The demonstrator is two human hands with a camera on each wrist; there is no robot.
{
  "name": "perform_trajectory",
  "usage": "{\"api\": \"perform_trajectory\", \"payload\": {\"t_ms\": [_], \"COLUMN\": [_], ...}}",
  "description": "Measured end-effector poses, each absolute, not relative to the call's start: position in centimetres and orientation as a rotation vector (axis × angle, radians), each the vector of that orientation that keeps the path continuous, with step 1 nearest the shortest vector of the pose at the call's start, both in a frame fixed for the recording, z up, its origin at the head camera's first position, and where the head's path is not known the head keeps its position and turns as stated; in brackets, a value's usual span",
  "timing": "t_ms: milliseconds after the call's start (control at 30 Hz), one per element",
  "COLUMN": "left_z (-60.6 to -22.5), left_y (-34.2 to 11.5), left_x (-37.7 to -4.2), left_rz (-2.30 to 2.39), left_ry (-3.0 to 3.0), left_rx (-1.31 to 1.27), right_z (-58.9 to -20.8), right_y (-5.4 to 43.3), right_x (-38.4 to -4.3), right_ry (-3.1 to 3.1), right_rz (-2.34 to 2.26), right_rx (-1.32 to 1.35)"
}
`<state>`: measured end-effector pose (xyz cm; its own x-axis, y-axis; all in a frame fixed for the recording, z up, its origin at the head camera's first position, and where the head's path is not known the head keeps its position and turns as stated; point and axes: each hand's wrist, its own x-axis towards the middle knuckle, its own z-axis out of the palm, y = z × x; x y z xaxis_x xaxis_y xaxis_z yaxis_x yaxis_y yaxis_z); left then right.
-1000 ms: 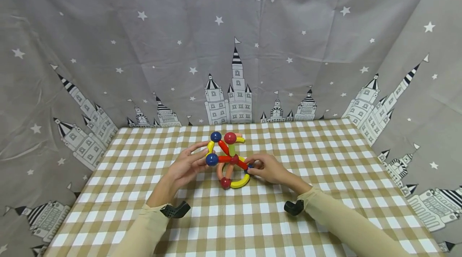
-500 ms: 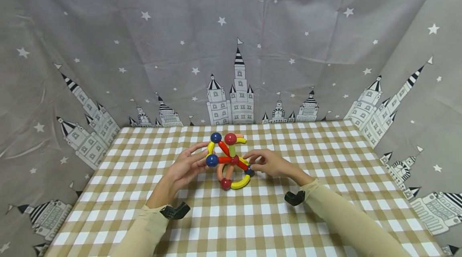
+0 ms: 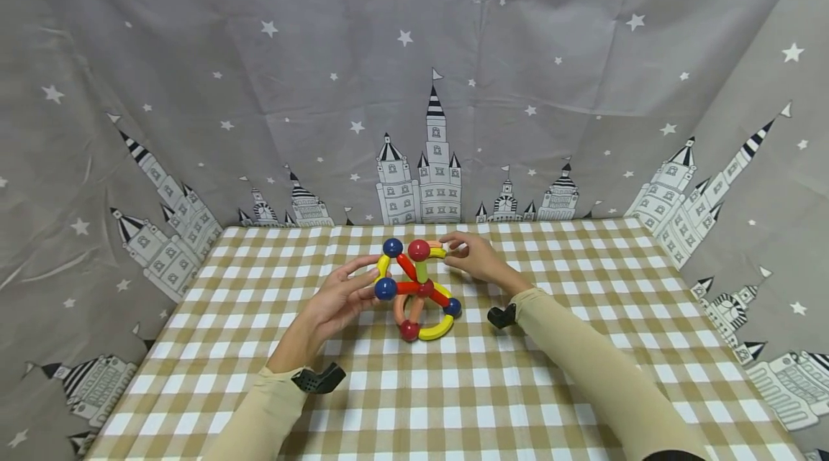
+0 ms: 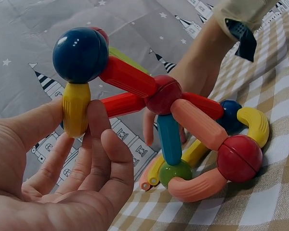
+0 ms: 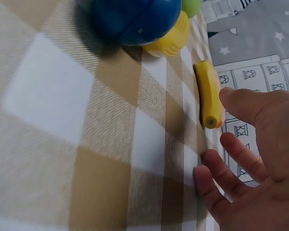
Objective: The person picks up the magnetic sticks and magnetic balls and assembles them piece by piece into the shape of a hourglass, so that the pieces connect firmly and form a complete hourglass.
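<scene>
A build of magnetic balls and rods stands on the checked cloth, with a red ball (image 4: pixel 164 95) at its middle joining several rods. My left hand (image 3: pixel 340 297) pinches a short yellow rod (image 4: pixel 77 108) on its left side, below a dark blue ball (image 4: pixel 81 55). The lower ring has curved yellow and salmon rods, a red ball (image 3: pixel 409 330), a blue ball (image 3: pixel 452 307) and a green ball (image 4: pixel 176 174). Behind the build lie a loose curved yellow rod (image 5: pixel 208 94) and a salmon one (image 3: pixel 435 244) side by side. My right hand (image 3: pixel 478 258) is beside them, thumb tip right at the yellow rod, fingers spread.
A brown and white checked cloth (image 3: pixel 550 375) covers the table. Grey curtains (image 3: pixel 557 87) printed with castles and stars stand along its back and sides. A black wrist mount (image 3: pixel 319 379) sits on the left sleeve, another (image 3: pixel 502 316) on the right.
My right hand has let go of the blue ball at the build's right side and moved back to the loose curved rods. My left hand keeps its pinch on the yellow rod.
</scene>
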<state>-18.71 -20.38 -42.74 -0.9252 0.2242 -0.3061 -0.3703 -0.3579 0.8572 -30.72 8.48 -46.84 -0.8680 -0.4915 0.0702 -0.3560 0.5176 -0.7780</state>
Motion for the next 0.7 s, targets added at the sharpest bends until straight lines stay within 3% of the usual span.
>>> {"api": "perform_trajectory", "payload": {"t_ms": [700], "left_z": [-42.8], "left_y": [-20.4], "left_x": [-18.8], "left_rz": [2.301], "left_ry": [1.532], "left_rx": [-0.202], "right_z": [-47.6], "right_y": [5.6], "right_x": [-32.4], "right_ry": [2.665], "right_rz": [-1.112], "right_rx": [-0.681]}}
